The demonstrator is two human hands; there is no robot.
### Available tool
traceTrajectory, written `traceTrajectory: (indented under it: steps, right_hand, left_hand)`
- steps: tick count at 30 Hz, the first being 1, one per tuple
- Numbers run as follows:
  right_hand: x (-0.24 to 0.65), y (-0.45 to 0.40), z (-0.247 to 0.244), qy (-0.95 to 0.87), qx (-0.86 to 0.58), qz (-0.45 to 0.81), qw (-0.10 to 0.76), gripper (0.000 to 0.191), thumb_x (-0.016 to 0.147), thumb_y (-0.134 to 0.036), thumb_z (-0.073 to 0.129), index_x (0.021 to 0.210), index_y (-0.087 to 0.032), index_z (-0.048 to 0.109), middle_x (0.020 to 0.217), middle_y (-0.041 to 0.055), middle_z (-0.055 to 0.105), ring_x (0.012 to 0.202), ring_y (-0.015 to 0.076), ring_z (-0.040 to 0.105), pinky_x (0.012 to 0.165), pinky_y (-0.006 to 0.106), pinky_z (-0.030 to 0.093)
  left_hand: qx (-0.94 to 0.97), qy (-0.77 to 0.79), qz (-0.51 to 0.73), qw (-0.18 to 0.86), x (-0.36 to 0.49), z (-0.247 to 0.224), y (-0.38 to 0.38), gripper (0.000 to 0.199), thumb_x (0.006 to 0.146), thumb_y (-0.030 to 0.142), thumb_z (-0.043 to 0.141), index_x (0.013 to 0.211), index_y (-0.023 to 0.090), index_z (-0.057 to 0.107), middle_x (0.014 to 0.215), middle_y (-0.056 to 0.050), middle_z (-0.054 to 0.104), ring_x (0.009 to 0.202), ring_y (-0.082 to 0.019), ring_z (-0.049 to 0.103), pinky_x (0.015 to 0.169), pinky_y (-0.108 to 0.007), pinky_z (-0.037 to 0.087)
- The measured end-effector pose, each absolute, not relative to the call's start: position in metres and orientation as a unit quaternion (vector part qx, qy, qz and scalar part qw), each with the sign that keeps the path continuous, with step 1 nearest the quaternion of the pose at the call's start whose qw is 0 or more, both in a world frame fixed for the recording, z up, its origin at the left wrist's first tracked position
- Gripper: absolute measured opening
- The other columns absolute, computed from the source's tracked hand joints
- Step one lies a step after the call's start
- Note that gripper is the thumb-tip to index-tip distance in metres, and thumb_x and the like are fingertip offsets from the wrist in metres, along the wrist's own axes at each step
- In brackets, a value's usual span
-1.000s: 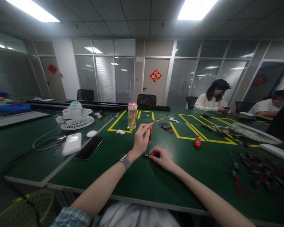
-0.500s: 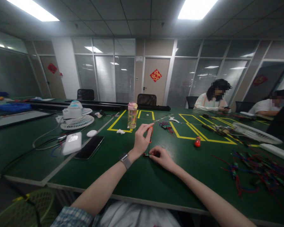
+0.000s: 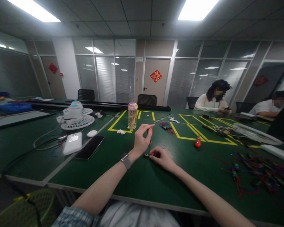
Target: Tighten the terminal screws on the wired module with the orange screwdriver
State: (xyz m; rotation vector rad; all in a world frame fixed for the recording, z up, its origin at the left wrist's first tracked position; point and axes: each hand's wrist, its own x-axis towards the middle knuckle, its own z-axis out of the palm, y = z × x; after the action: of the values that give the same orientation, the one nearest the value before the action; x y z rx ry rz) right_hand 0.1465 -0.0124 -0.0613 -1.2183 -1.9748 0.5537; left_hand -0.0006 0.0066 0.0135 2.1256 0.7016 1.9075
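Note:
My left hand point(image 3: 141, 138) is closed in a pinch round the handle of a screwdriver point(image 3: 150, 142), which has orange parts. The tool stands upright, its thin dark shaft pointing down at a small green circuit board point(image 3: 146, 155) on the table. Whether the tip sits in a screw is too small to tell. My right hand point(image 3: 163, 159) rests low on the table, thumb and fingers pinching the right end of that board. Its curled fingers hide part of the board.
A pink-lidded bottle point(image 3: 132, 116) stands beyond my hands, with a wire bundle point(image 3: 166, 126) to its right. A red-orange object point(image 3: 198, 142) and tangled wired boards point(image 3: 253, 173) lie rightward. Leftward are a dark phone point(image 3: 90, 147), a white power bank point(image 3: 72, 143) and a fan point(image 3: 77, 122). Two people sit far right.
The fingers of my left hand have shifted slightly round the screwdriver handle, and less of its orange shows. My right hand and the circuit board stay in place.

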Motion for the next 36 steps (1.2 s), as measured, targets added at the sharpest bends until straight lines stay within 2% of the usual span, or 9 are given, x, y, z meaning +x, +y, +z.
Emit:
traceTrajectory:
  steps: [4, 11, 17, 22, 25, 31, 36]
  right_hand:
    - [0.1463, -0.0129, -0.0605, -0.769, -0.476, 0.212, 0.37, 0.011, 0.072, -0.013, 0.063, 0.082, -0.016, 0.066, 0.07, -0.0002, 0.059, 0.065, 0.0122, 0.054, 0.061, 0.023, 0.043]
    - [0.146, -0.0131, -0.0599, -0.77, -0.475, 0.212, 0.37, 0.01, 0.072, -0.014, 0.063, 0.081, -0.016, 0.067, 0.07, 0.0, 0.059, 0.065, 0.0125, 0.053, 0.061, 0.023, 0.042]
    - [0.1452, -0.0148, -0.0575, -0.768, -0.477, 0.212, 0.37, 0.01, 0.072, -0.013, 0.063, 0.081, -0.015, 0.067, 0.07, 0.0004, 0.059, 0.065, 0.0129, 0.054, 0.061, 0.024, 0.042]
    - [0.1451, -0.0152, -0.0578, -0.769, -0.477, 0.214, 0.368, 0.011, 0.072, -0.013, 0.063, 0.082, -0.015, 0.067, 0.069, 0.0, 0.058, 0.064, 0.0124, 0.053, 0.06, 0.023, 0.041]
    - [0.1456, -0.0145, -0.0589, -0.768, -0.476, 0.213, 0.372, 0.01, 0.072, -0.013, 0.063, 0.081, -0.015, 0.067, 0.069, 0.0001, 0.059, 0.064, 0.0121, 0.053, 0.06, 0.023, 0.041]
    - [0.1456, -0.0129, -0.0603, -0.771, -0.476, 0.209, 0.369, 0.01, 0.071, -0.013, 0.062, 0.081, -0.015, 0.066, 0.07, 0.0002, 0.059, 0.065, 0.0127, 0.054, 0.062, 0.024, 0.042]
    - [0.1459, -0.0134, -0.0602, -0.769, -0.473, 0.215, 0.373, 0.009, 0.072, -0.014, 0.062, 0.08, -0.016, 0.066, 0.07, 0.0004, 0.059, 0.065, 0.013, 0.054, 0.062, 0.024, 0.043]
  left_hand:
    - [0.703, 0.253, 0.659, 0.083, -0.0007, 0.0126, 0.0067, 0.012, 0.086, 0.025, 0.057, 0.087, 0.019, 0.067, 0.084, -0.002, 0.052, 0.082, -0.014, 0.053, 0.077, -0.027, 0.044]
    - [0.729, 0.218, 0.633, 0.143, -0.0016, 0.0135, 0.0058, 0.027, 0.094, 0.02, 0.04, 0.108, 0.021, 0.063, 0.096, -0.005, 0.059, 0.091, -0.015, 0.056, 0.083, -0.028, 0.044]
    - [0.724, 0.235, 0.637, 0.12, -0.0009, 0.0108, 0.0066, 0.016, 0.088, 0.025, 0.054, 0.095, 0.02, 0.067, 0.087, -0.003, 0.054, 0.084, -0.015, 0.054, 0.079, -0.027, 0.044]
    - [0.733, 0.221, 0.626, 0.145, -0.0015, 0.0107, 0.0072, 0.028, 0.093, 0.021, 0.041, 0.113, 0.022, 0.061, 0.097, -0.004, 0.058, 0.091, -0.015, 0.055, 0.083, -0.028, 0.043]
    - [0.736, 0.225, 0.622, 0.145, -0.0008, 0.01, 0.008, 0.03, 0.093, 0.02, 0.044, 0.121, 0.021, 0.056, 0.096, -0.004, 0.06, 0.088, -0.014, 0.055, 0.082, -0.027, 0.043]
    - [0.726, 0.252, 0.631, 0.109, 0.0003, 0.0072, 0.0084, 0.02, 0.087, 0.024, 0.056, 0.105, 0.02, 0.064, 0.087, -0.001, 0.052, 0.081, -0.013, 0.052, 0.078, -0.026, 0.042]
    - [0.741, 0.233, 0.614, 0.144, -0.001, 0.0071, 0.0094, 0.032, 0.095, 0.02, 0.036, 0.121, 0.023, 0.055, 0.098, -0.004, 0.054, 0.091, -0.014, 0.052, 0.084, -0.027, 0.041]
